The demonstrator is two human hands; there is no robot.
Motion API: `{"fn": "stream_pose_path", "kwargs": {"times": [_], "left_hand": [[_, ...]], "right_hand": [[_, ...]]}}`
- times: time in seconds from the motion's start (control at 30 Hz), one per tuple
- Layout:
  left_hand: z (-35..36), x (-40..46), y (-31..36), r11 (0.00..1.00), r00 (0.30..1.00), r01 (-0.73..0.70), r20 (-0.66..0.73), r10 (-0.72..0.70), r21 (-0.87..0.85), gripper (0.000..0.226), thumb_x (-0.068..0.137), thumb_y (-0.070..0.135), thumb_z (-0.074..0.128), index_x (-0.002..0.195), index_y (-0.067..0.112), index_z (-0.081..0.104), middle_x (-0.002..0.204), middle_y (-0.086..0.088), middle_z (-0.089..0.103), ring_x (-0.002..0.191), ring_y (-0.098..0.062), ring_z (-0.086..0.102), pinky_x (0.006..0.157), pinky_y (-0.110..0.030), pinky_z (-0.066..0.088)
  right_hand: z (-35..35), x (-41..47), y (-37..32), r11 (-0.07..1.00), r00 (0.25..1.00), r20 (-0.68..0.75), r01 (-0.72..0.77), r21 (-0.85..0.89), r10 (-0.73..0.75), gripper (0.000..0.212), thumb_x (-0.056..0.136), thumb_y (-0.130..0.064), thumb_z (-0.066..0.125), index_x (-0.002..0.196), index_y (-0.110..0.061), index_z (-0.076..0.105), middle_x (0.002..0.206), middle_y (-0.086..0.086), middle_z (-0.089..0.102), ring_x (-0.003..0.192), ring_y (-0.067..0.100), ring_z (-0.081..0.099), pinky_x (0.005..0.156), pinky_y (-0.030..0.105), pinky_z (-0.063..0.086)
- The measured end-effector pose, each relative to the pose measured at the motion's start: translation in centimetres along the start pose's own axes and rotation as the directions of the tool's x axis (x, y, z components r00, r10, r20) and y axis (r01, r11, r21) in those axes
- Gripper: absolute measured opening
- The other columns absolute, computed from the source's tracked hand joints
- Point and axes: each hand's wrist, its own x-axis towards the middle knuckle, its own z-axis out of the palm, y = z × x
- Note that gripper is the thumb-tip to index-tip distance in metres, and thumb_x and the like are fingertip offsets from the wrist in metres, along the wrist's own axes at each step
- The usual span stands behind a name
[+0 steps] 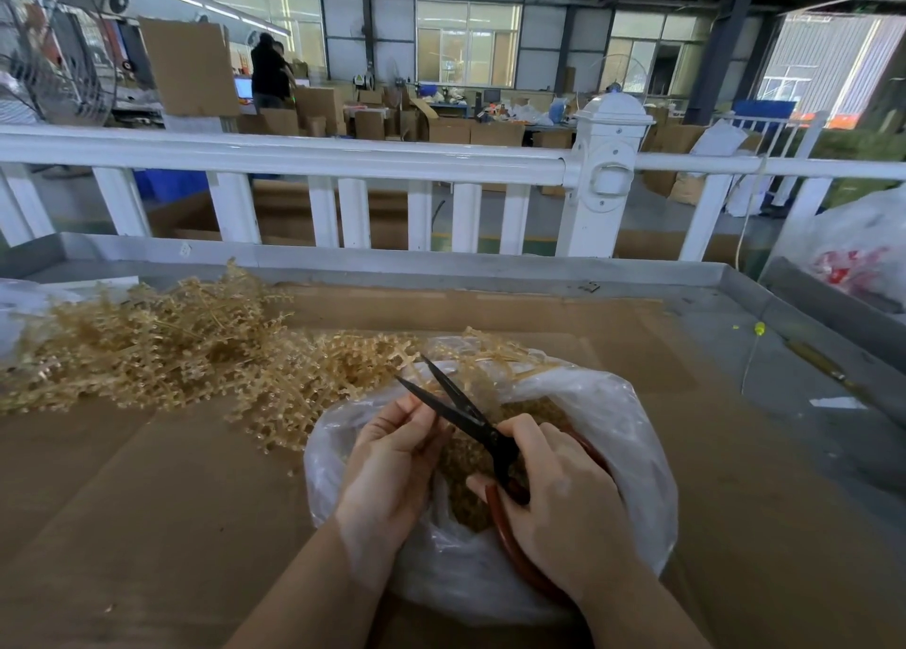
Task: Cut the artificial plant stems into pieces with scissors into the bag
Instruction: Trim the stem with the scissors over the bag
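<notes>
A clear plastic bag (632,432) stands open on the cardboard-covered table, holding several cut tan pieces (465,457). My right hand (559,496) grips black scissors (456,403) by their red handles; the blades are parted and point up-left over the bag. My left hand (392,457) is over the bag's left rim, fingers pinched beside the lower blade; I cannot tell what it pinches. A heap of tan artificial plant stems (162,344) lies on the table to the left, reaching the bag's rim.
The table (765,477) has a raised grey metal rim (490,262). A white railing (343,158) runs behind it. A white bag with red print (863,251) sits at the right. A yellow-tipped object (759,327) lies near the right edge. A person (268,69) stands far back among cartons.
</notes>
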Motion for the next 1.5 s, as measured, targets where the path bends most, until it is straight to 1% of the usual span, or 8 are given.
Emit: {"fn": "stream_pose_path", "kwargs": {"times": [0.3,0.47,0.63,0.8,1.03,1.2,1.3,1.5], "left_hand": [[-0.3,0.2,0.1,0.998,0.994,0.034,0.1,-0.039,0.052,0.018,0.073,0.001,0.055,0.09,-0.001,0.061,0.086,-0.015,0.063,0.08,-0.022,0.06,0.079,-0.028,0.054],[-0.1,-0.1,0.0,0.997,0.989,0.017,0.146,-0.027,0.072,0.019,0.072,-0.003,0.052,0.09,0.001,0.056,0.082,-0.017,0.056,0.08,-0.028,0.056,0.084,-0.038,0.049],[-0.2,0.1,0.1,0.999,0.987,0.021,0.159,-0.027,0.043,0.018,0.077,0.003,0.053,0.093,0.0,0.061,0.085,-0.014,0.065,0.079,-0.023,0.064,0.074,-0.029,0.056],[-0.3,0.4,-0.2,1.0,0.997,-0.014,0.072,0.013,0.011,0.021,0.076,0.004,0.056,0.095,-0.003,0.061,0.086,-0.014,0.067,0.077,-0.02,0.065,0.073,-0.027,0.057],[-0.6,1.1,-0.3,0.999,0.999,-0.035,0.003,0.035,-0.036,0.019,0.091,-0.006,0.041,0.09,0.002,0.059,0.085,-0.014,0.064,0.076,-0.021,0.065,0.068,-0.027,0.058],[-0.8,1.3,-0.1,1.0,0.997,0.008,0.078,-0.005,-0.027,0.021,0.078,0.001,0.048,0.094,0.002,0.061,0.083,-0.012,0.066,0.077,-0.021,0.063,0.064,-0.024,0.057],[-0.8,1.3,0.0,1.0,0.991,0.027,0.133,-0.025,-0.011,0.025,0.08,0.001,0.048,0.102,-0.003,0.059,0.09,-0.014,0.065,0.082,-0.022,0.062,0.073,-0.026,0.055],[-0.7,1.0,0.0,0.999,0.985,0.037,0.164,-0.043,0.037,0.02,0.078,0.001,0.051,0.092,0.0,0.066,0.085,-0.014,0.069,0.078,-0.022,0.067,0.069,-0.026,0.058]], "right_hand": [[0.0,0.0,0.2,0.999,1.0,-0.015,-0.007,0.034,0.007,0.037,0.077,-0.053,0.063,0.1,-0.025,0.058,0.084,-0.012,0.062,0.075,0.004,0.059,0.067,0.014,0.047],[0.0,0.0,0.1,0.999,1.0,-0.021,-0.008,0.042,0.008,0.039,0.079,-0.056,0.057,0.1,-0.024,0.058,0.082,-0.011,0.063,0.073,0.005,0.059,0.063,0.018,0.05],[0.0,0.1,0.2,0.999,1.0,-0.022,-0.009,0.036,0.01,0.036,0.078,-0.053,0.063,0.099,-0.024,0.058,0.082,-0.012,0.062,0.072,0.004,0.059,0.065,0.012,0.044],[0.1,0.0,0.2,1.0,0.999,-0.049,-0.001,0.024,0.002,0.035,0.077,-0.05,0.067,0.099,-0.024,0.058,0.082,-0.012,0.062,0.074,0.004,0.059,0.066,0.012,0.044],[-0.1,0.0,-0.2,0.999,0.998,-0.046,0.033,-0.036,-0.035,0.037,0.08,-0.054,0.054,0.101,-0.023,0.058,0.084,-0.008,0.062,0.075,0.011,0.06,0.062,0.023,0.053],[-0.1,0.0,-0.4,0.996,1.0,-0.018,0.007,-0.087,-0.008,0.038,0.079,-0.05,0.061,0.103,-0.021,0.059,0.084,-0.005,0.062,0.074,0.014,0.061,0.06,0.027,0.053],[-0.1,0.0,-0.4,0.995,1.0,-0.005,-0.017,-0.103,0.017,0.039,0.079,-0.049,0.063,0.104,-0.02,0.06,0.084,-0.004,0.063,0.076,0.015,0.061,0.062,0.026,0.053],[-0.1,0.0,-0.3,0.998,0.999,-0.012,-0.031,-0.062,0.03,0.037,0.077,-0.045,0.071,0.101,-0.018,0.062,0.083,-0.005,0.064,0.074,0.013,0.062,0.063,0.023,0.052]]}}
